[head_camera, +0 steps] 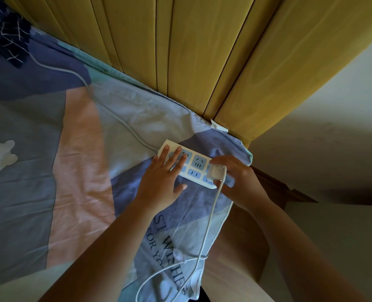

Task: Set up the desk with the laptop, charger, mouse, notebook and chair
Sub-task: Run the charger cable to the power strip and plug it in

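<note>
Fingers [176,155] of left hand [159,182] spread flat, pressing down on cord end of white rectangular power strip with blue-grey sockets [193,165]; nothing gripped, thumb out to the side on the bedding. Fingers [224,159] of right hand [235,177] curled around small white square charger plug [216,172], plug sitting at the far-right socket of the strip; can't tell if fully seated. Thin white charger cable [204,240] running from the plug down toward the bottom edge, looping over the bedding, small white clip or tie partway along it.

Power strip lying on patchwork quilt in blue, grey, pink and pale green [82,166], near the quilt's corner, close to yellow wooden slatted headboard [180,62]. Grey strip cord [115,116] trailing up-left across the quilt toward dark navy checked fabric [4,38] in the top-left corner. White bear patch [0,156] on the grey panel at left. Dark printed lettering on the blue panel [165,247] between the forearms, partly hidden. Off-white wall [333,138] at right, brown wooden piece [278,186] just below right wrist. Laptop, mouse, notebook, chair out of view.
</note>
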